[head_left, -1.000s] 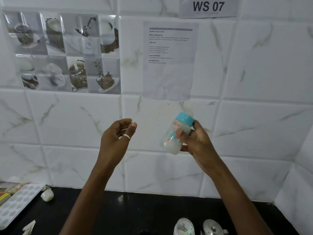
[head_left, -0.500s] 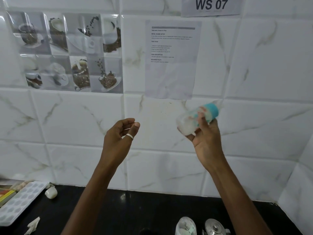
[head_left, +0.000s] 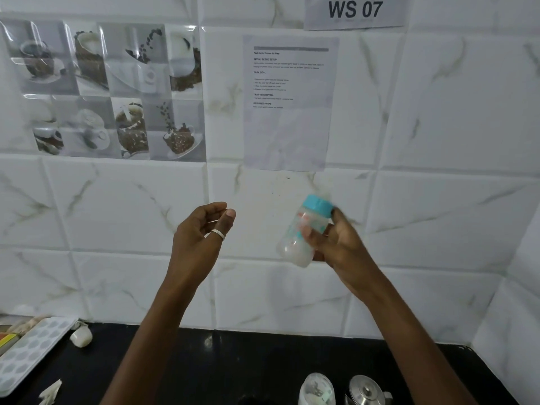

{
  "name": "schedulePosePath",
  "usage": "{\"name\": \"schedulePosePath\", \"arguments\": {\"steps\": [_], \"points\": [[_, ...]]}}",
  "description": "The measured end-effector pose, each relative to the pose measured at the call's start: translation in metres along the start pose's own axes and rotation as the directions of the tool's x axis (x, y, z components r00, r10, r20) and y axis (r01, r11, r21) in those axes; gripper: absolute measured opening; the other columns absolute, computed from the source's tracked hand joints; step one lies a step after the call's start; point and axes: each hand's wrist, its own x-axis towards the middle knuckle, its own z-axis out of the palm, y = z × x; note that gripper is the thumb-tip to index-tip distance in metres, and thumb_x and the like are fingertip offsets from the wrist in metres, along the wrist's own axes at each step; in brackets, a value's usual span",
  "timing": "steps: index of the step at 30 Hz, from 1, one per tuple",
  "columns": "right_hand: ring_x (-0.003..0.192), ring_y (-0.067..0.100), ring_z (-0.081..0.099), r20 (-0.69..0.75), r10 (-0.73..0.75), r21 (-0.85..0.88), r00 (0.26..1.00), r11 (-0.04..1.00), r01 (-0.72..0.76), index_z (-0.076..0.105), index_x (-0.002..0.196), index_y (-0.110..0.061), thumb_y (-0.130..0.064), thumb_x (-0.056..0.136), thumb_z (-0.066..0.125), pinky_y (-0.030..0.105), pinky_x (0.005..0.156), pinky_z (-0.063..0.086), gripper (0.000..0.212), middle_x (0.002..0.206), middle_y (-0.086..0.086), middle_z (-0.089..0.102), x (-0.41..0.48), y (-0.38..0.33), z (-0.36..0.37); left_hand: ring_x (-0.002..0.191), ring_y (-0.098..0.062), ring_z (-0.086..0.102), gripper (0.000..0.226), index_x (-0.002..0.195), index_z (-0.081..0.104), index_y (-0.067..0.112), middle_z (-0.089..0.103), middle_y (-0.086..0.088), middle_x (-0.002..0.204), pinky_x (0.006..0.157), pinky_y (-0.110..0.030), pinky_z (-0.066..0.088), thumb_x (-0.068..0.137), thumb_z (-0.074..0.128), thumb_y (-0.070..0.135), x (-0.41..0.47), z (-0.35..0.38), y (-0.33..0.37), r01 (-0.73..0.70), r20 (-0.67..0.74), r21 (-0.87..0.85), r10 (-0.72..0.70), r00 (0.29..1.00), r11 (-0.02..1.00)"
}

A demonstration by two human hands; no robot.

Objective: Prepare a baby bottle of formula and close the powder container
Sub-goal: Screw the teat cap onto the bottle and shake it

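Observation:
My right hand point(head_left: 336, 244) grips a small clear baby bottle point(head_left: 298, 241) with a teal collar, raised in front of the tiled wall. The bottle tilts with its cap up and to the right, and white liquid sits in its lower end; it is motion-blurred. My left hand point(head_left: 201, 232), wearing a silver ring, hovers to the left of the bottle with fingers loosely curled and nothing in it. A clear rounded container point(head_left: 317, 388) stands at the bottom edge of the counter; I cannot tell whether it is the powder container.
The black counter point(head_left: 204, 372) runs below the white tiled wall. A steel kettle lid point(head_left: 363, 388) shows beside the clear container. At the left lie a white tray with oval hollows point(head_left: 29, 349), a small white cap point(head_left: 81, 336) and crumpled paper point(head_left: 51, 391).
The bottle swung up toward horizontal with the cap to the right, then came back down to a cap-up tilt, a shaking motion. My left hand stayed nearly still.

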Motion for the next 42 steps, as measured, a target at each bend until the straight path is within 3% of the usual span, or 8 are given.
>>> {"name": "schedulePosePath", "arguments": {"steps": [4,8,13,18,28,32,37,42], "points": [[0.116,0.028,0.069,-0.253,-0.089,0.335,0.963,0.926,0.174,0.049,0.134,-0.016,-0.029,0.088,0.067,0.049,0.084,0.061,0.051,0.119,0.004,0.07,0.005,-0.011,-0.005,0.109,-0.011,0.072,0.025,0.117,0.069,0.036,0.076,0.01,0.112,0.102,-0.045,0.057,0.095,0.069,0.048,-0.001,-0.003,-0.002,-0.004,0.002,0.015,0.004,1.0,1.0],[0.112,0.026,0.071,0.012,0.019,-0.031,1.0,0.999,-0.018,0.053,0.131,-0.021,-0.031,0.082,0.077,0.04,0.082,0.061,0.055,0.112,-0.004,0.074,-0.003,0.0,0.003,0.107,-0.009,0.072,0.024,0.115,0.069,0.037,0.077,0.009,0.11,0.102,-0.044,0.057,0.094,0.07,0.049,-0.002,-0.003,-0.002,0.007,-0.002,0.001,-0.007,1.0,1.0],[0.115,0.028,0.07,-0.212,-0.098,0.292,0.972,0.943,0.159,0.052,0.13,-0.02,-0.025,0.086,0.068,0.05,0.084,0.061,0.047,0.116,0.0,0.073,0.004,-0.009,-0.002,0.109,-0.01,0.072,0.028,0.118,0.07,0.035,0.076,0.011,0.111,0.102,-0.044,0.057,0.094,0.07,0.05,-0.002,-0.003,-0.002,0.003,0.003,0.004,-0.003,1.0,1.0],[0.109,0.021,0.071,0.081,0.024,-0.119,0.996,0.993,-0.015,0.049,0.132,-0.022,-0.024,0.082,0.08,0.032,0.078,0.061,0.059,0.112,-0.005,0.074,-0.003,0.002,0.007,0.108,-0.009,0.072,0.025,0.116,0.069,0.038,0.076,0.011,0.11,0.102,-0.044,0.057,0.094,0.07,0.049,-0.002,-0.003,-0.002,0.007,-0.002,0.004,-0.007,1.0,1.0],[0.115,0.024,0.07,0.006,0.002,-0.077,1.0,0.997,-0.002,0.051,0.133,-0.025,-0.027,0.082,0.082,0.037,0.081,0.061,0.06,0.118,-0.003,0.074,-0.001,0.011,0.002,0.106,-0.008,0.072,0.022,0.114,0.069,0.039,0.077,0.012,0.108,0.101,-0.044,0.058,0.094,0.071,0.049,-0.002,-0.002,-0.003,0.01,-0.003,0.002,-0.01,1.0,1.0],[0.117,0.026,0.069,-0.234,-0.074,0.313,0.969,0.938,0.147,0.049,0.136,-0.019,-0.032,0.085,0.074,0.048,0.087,0.061,0.059,0.124,0.003,0.07,0.004,0.004,-0.004,0.108,-0.009,0.072,0.026,0.116,0.07,0.035,0.077,0.011,0.109,0.102,-0.044,0.057,0.094,0.071,0.048,-0.003,-0.002,-0.005,0.009,0.001,0.003,-0.009,1.0,1.0],[0.113,0.021,0.07,0.008,0.052,-0.079,0.999,0.996,-0.052,0.051,0.132,-0.026,-0.033,0.081,0.081,0.035,0.08,0.061,0.06,0.12,-0.003,0.073,-0.004,0.018,0.004,0.107,-0.008,0.072,0.024,0.115,0.069,0.037,0.077,0.011,0.109,0.102,-0.044,0.057,0.094,0.07,0.048,-0.002,0.0,-0.004,0.011,0.004,0.009,-0.011,1.0,1.0],[0.116,0.027,0.07,-0.261,-0.062,0.385,0.963,0.909,0.163,0.049,0.133,-0.017,-0.026,0.091,0.066,0.048,0.085,0.061,0.047,0.121,0.003,0.073,0.008,0.007,-0.005,0.108,-0.009,0.072,0.024,0.116,0.07,0.036,0.077,0.011,0.109,0.102,-0.044,0.057,0.095,0.07,0.047,-0.002,-0.003,-0.006,0.01,0.0,0.012,-0.01,1.0,1.0]]}}
